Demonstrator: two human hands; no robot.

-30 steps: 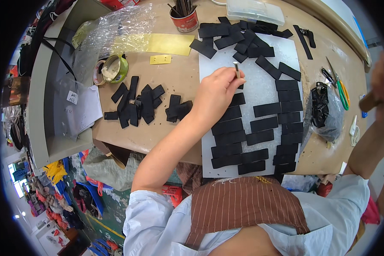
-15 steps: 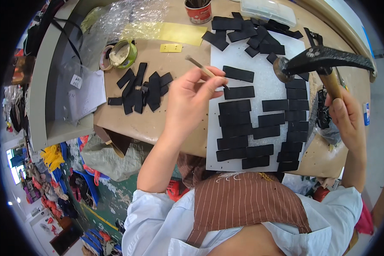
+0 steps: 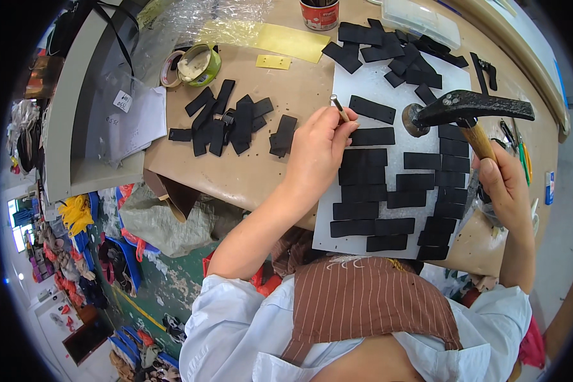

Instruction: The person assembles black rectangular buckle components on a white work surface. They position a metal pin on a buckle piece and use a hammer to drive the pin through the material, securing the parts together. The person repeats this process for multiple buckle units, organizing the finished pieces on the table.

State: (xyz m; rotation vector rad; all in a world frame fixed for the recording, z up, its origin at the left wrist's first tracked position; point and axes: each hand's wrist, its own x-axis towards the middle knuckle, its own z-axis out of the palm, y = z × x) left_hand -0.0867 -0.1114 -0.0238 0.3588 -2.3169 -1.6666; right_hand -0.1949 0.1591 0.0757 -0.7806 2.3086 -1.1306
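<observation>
My left hand (image 3: pixel 318 153) is closed around a slim metal punch (image 3: pixel 339 108), which stands nearly upright at the left end of a black strip (image 3: pixel 372 136). Its lower tip is hidden by my fingers. In my right hand (image 3: pixel 508 188) is the wooden handle of a hammer (image 3: pixel 468 107); the dark head is raised to the right of the punch, with its round face toward it. Rows of similar black strips lie on a white board (image 3: pixel 398 210) under both hands. Another strip (image 3: pixel 372 109) lies just beyond, with small holes near its end.
Loose black strips pile up at the board's far end (image 3: pixel 395 51), and more lie on the brown table (image 3: pixel 248 184) at left. Tape rolls (image 3: pixel 200 63), a yellow sheet (image 3: pixel 290 42), a red tin (image 3: pixel 319 15) and a clear plastic box (image 3: pixel 421 22) stand around the back.
My left hand has moved right, and the punch has gone from leaning to nearly upright over the strip. The hammer has shifted slightly left and nearer the punch. The view has shifted a little.
</observation>
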